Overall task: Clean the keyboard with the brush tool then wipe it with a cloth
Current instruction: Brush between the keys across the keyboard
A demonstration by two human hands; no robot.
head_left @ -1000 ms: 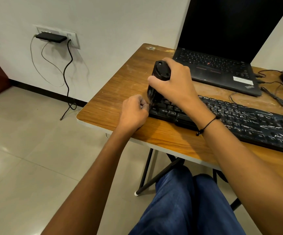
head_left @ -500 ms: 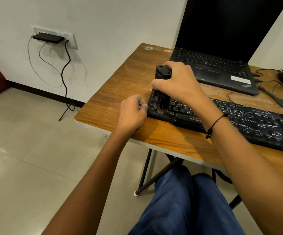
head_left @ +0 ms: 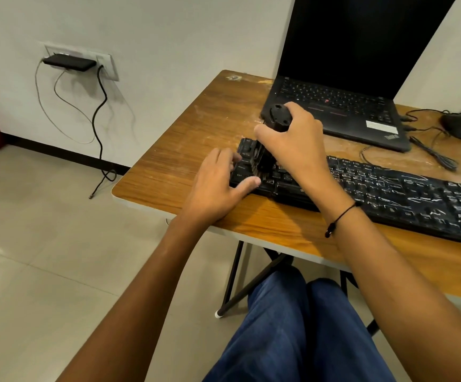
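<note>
A black keyboard (head_left: 389,194) with white smears on its keys lies across the wooden table (head_left: 196,150). My right hand (head_left: 292,144) grips a black brush tool (head_left: 279,118) upright, its bristles (head_left: 259,166) pressed onto the keys at the keyboard's left end. My left hand (head_left: 218,183) rests on the keyboard's left edge, fingers spread, thumb along the front edge. I see no cloth.
An open black laptop (head_left: 339,106) stands behind the keyboard. A black mouse (head_left: 458,126) and cables (head_left: 430,153) lie at the far right. A wall socket (head_left: 86,62) with a black device and hanging cords is at the left. My knees are under the table's front edge.
My left hand has opened from a fist and now lies flat on the keyboard's left end. The brush has shifted slightly right across the leftmost keys.
</note>
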